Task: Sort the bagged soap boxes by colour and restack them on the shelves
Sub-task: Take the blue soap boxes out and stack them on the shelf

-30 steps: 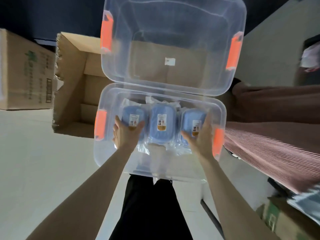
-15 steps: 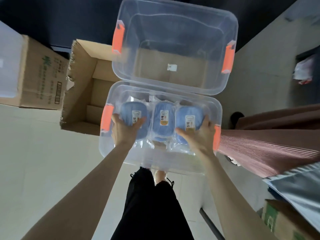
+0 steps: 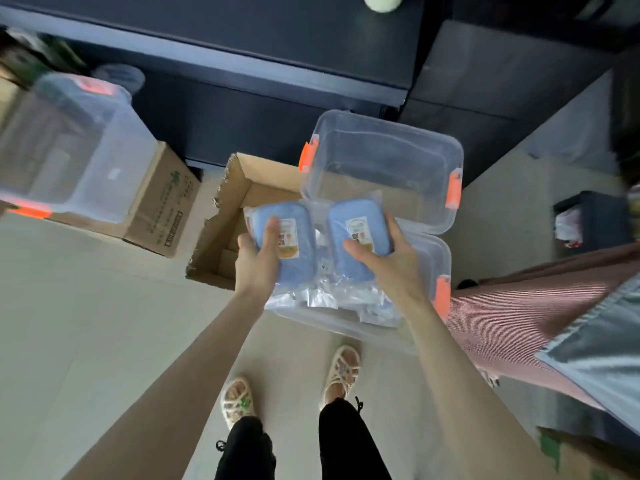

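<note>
Blue bagged soap box (image 3: 294, 237) is gripped by the left hand (image 3: 258, 268); right hand (image 3: 391, 268) grips a second blue box (image 3: 360, 233) beside it, above the near clear bin (image 3: 437, 261), perhaps a third between

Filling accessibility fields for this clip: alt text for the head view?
A person's left hand grips the left blue soap box and right hand the right blue soap box, both bagged, over a clear bin with orange latches; an open cardboard box stands beside it.

floor (image 3: 86, 323) free left, clear bin (image 3: 381, 161), shelves (image 3: 242, 67) ahead
</note>
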{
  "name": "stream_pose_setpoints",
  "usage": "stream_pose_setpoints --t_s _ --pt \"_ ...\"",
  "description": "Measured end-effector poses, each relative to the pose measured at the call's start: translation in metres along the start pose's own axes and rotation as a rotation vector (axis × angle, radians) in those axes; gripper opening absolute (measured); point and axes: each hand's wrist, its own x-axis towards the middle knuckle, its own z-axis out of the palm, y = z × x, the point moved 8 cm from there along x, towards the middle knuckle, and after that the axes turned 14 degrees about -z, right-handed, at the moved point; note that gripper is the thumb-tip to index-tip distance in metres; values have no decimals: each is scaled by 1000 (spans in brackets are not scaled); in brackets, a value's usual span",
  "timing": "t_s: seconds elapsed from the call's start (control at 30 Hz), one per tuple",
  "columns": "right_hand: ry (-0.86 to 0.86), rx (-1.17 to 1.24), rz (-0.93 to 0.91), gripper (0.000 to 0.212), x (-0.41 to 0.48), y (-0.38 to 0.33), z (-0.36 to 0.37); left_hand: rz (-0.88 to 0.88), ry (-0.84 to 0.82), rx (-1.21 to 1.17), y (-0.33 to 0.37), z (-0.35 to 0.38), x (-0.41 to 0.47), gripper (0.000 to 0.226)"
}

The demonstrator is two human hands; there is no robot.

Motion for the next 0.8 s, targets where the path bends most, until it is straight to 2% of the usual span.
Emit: stream_pose_setpoints --t_s 0.07,0.13,0.3,0.4,0.47,0.57,0.7,0.8 --pt "-33 4 -42 73 -10 -25 25 -61 -78 -109 6 -27 -7 60" --pt "-38 0 -88 76 -21 -49 48 -52 -120 -193 15 -60 -14 54" --pt "4 -13 -199 84 -40 -117 104 216 -174 -207 65 -158 -32 40" --pt "15 -29 -255 86 -39 -169 141 329 -178 -187 107 -206 -44 56" --pt "8 -20 -283 81 -34 -205 163 423 -202 -204 138 -231 -53 56" --pt "3 27 -357 62 -15 -259 185 576 -290 -259 196 -255 -66 48" --pt "-18 19 -463 58 22 -331 207 686 -298 -309 275 -277 -64 33" --pt "-33 23 -517 66 57 -375 219 741 -316 -335 334 -284 -62 31"
